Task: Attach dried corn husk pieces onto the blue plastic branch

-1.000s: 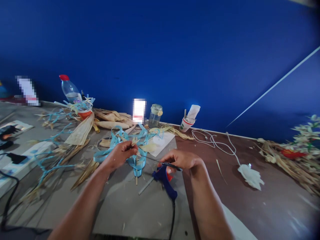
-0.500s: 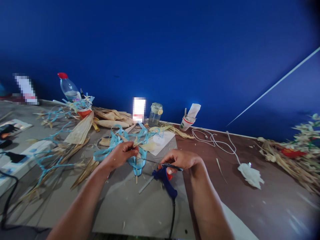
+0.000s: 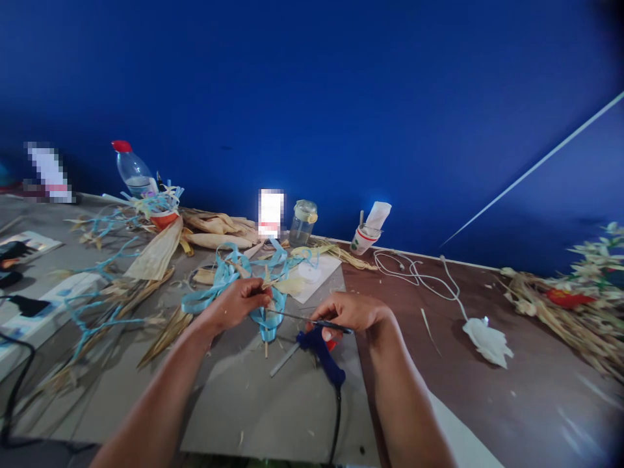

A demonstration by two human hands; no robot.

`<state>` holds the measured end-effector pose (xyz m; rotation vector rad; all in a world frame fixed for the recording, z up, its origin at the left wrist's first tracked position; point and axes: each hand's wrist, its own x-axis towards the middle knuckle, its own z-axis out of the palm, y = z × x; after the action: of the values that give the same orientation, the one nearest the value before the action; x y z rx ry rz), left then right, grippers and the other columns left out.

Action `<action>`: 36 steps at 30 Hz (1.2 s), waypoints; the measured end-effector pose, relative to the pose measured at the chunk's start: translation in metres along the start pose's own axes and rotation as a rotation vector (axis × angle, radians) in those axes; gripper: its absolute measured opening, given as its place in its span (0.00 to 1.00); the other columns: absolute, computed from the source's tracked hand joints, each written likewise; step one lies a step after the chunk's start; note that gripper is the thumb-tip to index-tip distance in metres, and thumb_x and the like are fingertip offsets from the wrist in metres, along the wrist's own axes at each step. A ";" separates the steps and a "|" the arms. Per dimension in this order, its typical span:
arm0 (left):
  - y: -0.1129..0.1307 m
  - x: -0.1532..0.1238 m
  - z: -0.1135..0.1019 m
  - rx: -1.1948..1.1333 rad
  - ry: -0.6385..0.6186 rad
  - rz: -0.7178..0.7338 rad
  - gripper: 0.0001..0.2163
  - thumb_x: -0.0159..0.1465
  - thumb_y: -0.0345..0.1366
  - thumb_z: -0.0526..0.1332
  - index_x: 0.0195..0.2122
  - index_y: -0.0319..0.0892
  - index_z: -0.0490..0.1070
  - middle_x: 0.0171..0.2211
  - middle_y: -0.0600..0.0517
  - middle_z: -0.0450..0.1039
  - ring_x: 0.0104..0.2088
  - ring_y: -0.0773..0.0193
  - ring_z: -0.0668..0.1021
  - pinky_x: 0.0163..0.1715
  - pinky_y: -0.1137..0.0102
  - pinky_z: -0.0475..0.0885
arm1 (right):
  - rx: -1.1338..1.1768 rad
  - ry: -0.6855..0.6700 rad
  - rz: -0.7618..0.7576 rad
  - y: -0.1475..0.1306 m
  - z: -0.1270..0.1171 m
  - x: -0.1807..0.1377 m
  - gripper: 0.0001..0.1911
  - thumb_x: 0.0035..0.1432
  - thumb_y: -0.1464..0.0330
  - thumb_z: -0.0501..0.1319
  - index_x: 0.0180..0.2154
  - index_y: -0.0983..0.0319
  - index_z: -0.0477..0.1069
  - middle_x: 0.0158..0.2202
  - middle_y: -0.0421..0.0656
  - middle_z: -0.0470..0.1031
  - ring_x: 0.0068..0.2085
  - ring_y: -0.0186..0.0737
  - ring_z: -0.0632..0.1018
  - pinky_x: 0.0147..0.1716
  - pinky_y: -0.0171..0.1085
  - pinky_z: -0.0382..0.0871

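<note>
My left hand (image 3: pixel 237 301) is closed around a bundle of light blue ribbon loops (image 3: pixel 267 320) on a thin wooden stick, holding it just above the table. My right hand (image 3: pixel 351 311) is closed on a slim dark tool with a metal tip (image 3: pixel 312 320) that points left at the loops. Beneath my right hand a blue glue gun (image 3: pixel 322 354) lies on the table, its black cord running toward me. More blue ribbon (image 3: pixel 221 278) lies behind my left hand.
Dried corn husks (image 3: pixel 156 257) and blue-dyed strips litter the left of the table. A red-capped bottle (image 3: pixel 132 170), a glass jar (image 3: pixel 303 223) and a paper cup (image 3: pixel 364 238) stand along the blue wall. A white cable (image 3: pixel 422 276), a white husk flower (image 3: pixel 489 342) and dried flowers (image 3: pixel 575 312) lie right.
Both hands have barely shifted; the tool tip has stayed at the ribbon loops. The view has drifted slightly.
</note>
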<state>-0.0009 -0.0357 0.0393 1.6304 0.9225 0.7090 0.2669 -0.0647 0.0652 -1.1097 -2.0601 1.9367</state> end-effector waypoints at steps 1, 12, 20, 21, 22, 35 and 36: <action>-0.001 0.000 0.000 0.001 0.002 0.001 0.10 0.53 0.41 0.62 0.25 0.39 0.69 0.22 0.55 0.66 0.24 0.67 0.67 0.27 0.72 0.61 | 0.007 -0.002 0.007 -0.001 0.000 0.000 0.29 0.43 0.55 0.69 0.43 0.70 0.76 0.24 0.39 0.73 0.24 0.28 0.67 0.25 0.29 0.62; -0.003 0.001 -0.001 0.011 0.034 -0.009 0.08 0.53 0.40 0.62 0.25 0.39 0.69 0.22 0.54 0.69 0.25 0.66 0.69 0.27 0.72 0.62 | 0.047 -0.021 0.062 0.002 0.001 0.001 0.28 0.43 0.56 0.70 0.42 0.69 0.76 0.23 0.38 0.72 0.22 0.28 0.67 0.24 0.28 0.62; -0.004 0.005 -0.001 -0.064 0.276 -0.052 0.11 0.50 0.42 0.64 0.26 0.40 0.69 0.22 0.55 0.70 0.20 0.70 0.65 0.22 0.74 0.58 | -0.250 0.068 0.105 -0.013 0.007 -0.005 0.21 0.46 0.58 0.68 0.38 0.67 0.77 0.24 0.38 0.73 0.24 0.30 0.69 0.22 0.27 0.58; -0.004 0.005 -0.001 -0.087 0.318 -0.064 0.11 0.50 0.43 0.64 0.27 0.40 0.69 0.22 0.55 0.71 0.19 0.71 0.63 0.21 0.74 0.57 | -0.283 0.095 0.104 -0.015 0.009 -0.005 0.19 0.47 0.58 0.67 0.36 0.67 0.77 0.23 0.38 0.72 0.24 0.30 0.69 0.22 0.27 0.57; -0.004 0.006 -0.001 -0.118 0.356 -0.071 0.12 0.49 0.43 0.64 0.27 0.39 0.69 0.23 0.55 0.72 0.19 0.72 0.62 0.20 0.74 0.56 | -0.303 0.131 0.102 -0.016 0.010 -0.004 0.18 0.48 0.58 0.66 0.34 0.67 0.77 0.22 0.38 0.71 0.24 0.30 0.68 0.21 0.27 0.56; -0.012 0.008 -0.001 -0.270 0.587 -0.030 0.13 0.50 0.44 0.64 0.29 0.39 0.67 0.18 0.60 0.61 0.16 0.74 0.61 0.17 0.76 0.55 | 0.060 0.404 -0.030 -0.017 0.027 0.024 0.17 0.50 0.61 0.65 0.39 0.65 0.72 0.24 0.38 0.69 0.23 0.29 0.69 0.23 0.29 0.61; -0.012 0.008 -0.001 -0.266 0.594 -0.027 0.13 0.50 0.43 0.63 0.29 0.39 0.67 0.18 0.60 0.60 0.16 0.74 0.61 0.17 0.76 0.55 | 0.054 0.374 -0.030 -0.018 0.027 0.022 0.16 0.51 0.61 0.64 0.39 0.65 0.72 0.25 0.38 0.70 0.23 0.29 0.69 0.23 0.29 0.62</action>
<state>-0.0004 -0.0267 0.0277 1.1826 1.2011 1.2772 0.2288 -0.0730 0.0678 -1.3024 -1.8040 1.6099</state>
